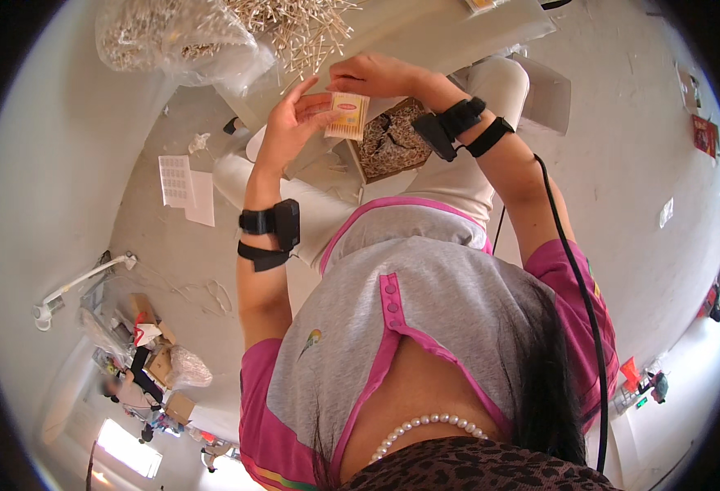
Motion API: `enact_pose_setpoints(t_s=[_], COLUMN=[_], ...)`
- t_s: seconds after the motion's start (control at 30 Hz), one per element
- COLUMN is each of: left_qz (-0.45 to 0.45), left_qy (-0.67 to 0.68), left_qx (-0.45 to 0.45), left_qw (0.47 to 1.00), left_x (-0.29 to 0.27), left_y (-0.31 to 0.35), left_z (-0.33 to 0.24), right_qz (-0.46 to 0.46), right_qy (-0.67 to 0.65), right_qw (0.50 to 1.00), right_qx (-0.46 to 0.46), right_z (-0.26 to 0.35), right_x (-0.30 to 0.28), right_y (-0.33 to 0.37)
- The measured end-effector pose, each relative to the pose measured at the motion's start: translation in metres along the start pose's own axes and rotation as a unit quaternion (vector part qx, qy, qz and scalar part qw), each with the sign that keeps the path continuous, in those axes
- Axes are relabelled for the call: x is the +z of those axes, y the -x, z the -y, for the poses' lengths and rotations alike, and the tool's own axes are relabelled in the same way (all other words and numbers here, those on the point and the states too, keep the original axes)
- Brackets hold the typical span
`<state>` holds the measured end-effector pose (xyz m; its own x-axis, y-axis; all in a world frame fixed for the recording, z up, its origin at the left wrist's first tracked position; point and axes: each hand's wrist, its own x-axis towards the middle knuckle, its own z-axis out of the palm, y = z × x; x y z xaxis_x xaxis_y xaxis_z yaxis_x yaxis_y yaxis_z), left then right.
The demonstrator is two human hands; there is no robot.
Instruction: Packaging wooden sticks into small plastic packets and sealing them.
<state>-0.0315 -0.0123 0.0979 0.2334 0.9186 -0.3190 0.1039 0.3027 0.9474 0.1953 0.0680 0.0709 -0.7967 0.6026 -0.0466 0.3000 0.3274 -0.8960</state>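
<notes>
My left hand [291,121] is closed on a small clear packet of cotton swabs [347,123], with the thumb across its side. The packet has a yellow and red label, and the swabs' ends show along its lower edge. Just above the packet is my right hand [370,75], its fingers curled together near the packet's top; what they hold, if anything, is hidden. Loose cotton swabs [298,33] lie heaped on the table [425,41] beyond both hands. Beside the heap sits a clear plastic bag [176,41] full of swabs.
Below my hands, between my legs, stands an open box [361,164] filled with swab-like sticks. White sheets [186,190] lie on the floor at left. Farther off are a white lamp [81,286], cardboard boxes [160,365] and another person [133,394]. A black cable [577,270] runs along my right arm.
</notes>
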Motion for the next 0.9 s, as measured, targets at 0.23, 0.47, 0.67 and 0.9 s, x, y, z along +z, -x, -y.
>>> enact_pose_setpoints(t_s=[0.23,0.47,0.67,0.9], left_qz=[0.009,-0.047,-0.111,-0.108], left_qy=[-0.224,-0.111,-0.063,-0.084], left_qx=[0.076,0.055,0.053,0.090], left_qw=[0.972,0.991,0.990,0.987], left_x=[0.004,0.020,0.026,0.029], left_y=[-0.040,-0.050,-0.046,-0.038], left_z=[0.037,0.073,0.097,0.084], right_qz=[-0.123,-0.125,-0.280,-0.279], right_qy=[0.341,0.381,0.053,-0.070], right_qw=[0.902,0.895,0.958,0.954], right_qx=[-0.234,-0.198,-0.017,0.089], right_z=[-0.016,-0.031,-0.050,-0.060], right_x=[0.002,0.023,0.058,0.074], right_y=[-0.011,-0.002,0.023,0.036])
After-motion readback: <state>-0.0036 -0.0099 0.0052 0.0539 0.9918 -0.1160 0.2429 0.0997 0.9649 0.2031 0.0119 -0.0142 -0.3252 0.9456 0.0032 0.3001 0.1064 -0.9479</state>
